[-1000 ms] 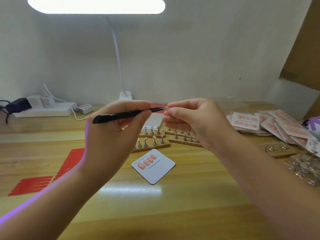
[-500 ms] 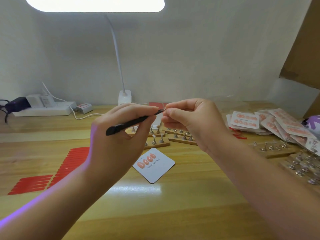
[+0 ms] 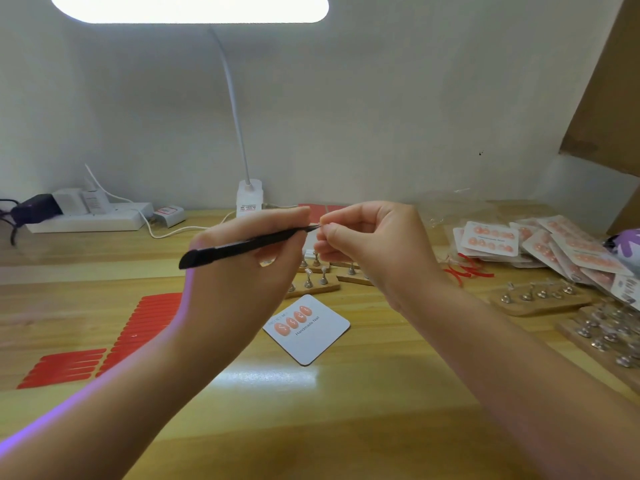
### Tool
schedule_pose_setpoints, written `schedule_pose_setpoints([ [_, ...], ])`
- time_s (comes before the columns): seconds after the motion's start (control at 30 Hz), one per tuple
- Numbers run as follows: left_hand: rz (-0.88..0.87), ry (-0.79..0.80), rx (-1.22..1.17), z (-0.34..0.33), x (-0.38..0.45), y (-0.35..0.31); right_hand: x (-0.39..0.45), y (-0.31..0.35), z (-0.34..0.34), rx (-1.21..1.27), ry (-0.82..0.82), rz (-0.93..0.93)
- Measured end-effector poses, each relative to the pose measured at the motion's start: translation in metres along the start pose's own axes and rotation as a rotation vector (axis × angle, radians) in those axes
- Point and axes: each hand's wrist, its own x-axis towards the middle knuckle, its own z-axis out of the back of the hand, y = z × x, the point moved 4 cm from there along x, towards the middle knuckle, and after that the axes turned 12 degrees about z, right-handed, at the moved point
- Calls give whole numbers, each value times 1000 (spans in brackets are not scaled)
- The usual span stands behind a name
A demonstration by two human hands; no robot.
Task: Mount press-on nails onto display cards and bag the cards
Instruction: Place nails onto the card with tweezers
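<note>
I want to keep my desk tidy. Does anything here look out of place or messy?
Only small things: loose red strips lie tangled right of the hands, and the bagged cards sit in a sliding heap.

Display card (image 3: pixel 306 329) before nail stands (image 3: pixel 313 284)

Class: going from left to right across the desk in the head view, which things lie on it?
Power strip → red strips → white display card → loose red strips → bagged cards.
</note>
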Motion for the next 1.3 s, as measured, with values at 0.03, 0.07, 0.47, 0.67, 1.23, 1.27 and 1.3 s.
schedule_pose_setpoints([
  [0.03,-13,-18,-4,1,2,-1,-1,-1,-1,-7,2,5],
  [0.07,-24,-11,-13,1,3,1,-1,-2,-1,-15,6,10],
  [0.47,-105,-37,-12,12,12,6,0,-11,5,74,-45,-103],
  [0.67,-5,73,-97,4,10,8,-2,-3,0,152,-14,-96],
  [1.23,-246,20,17,4,2,6,-4,1,-3,144,-27,-86],
  [1.27,-235,21,15,4,3,7,-3,1,-3,145,-27,-86],
  [1.3,-227,23,15,4,3,7,-3,1,-3,145,-26,-86],
])
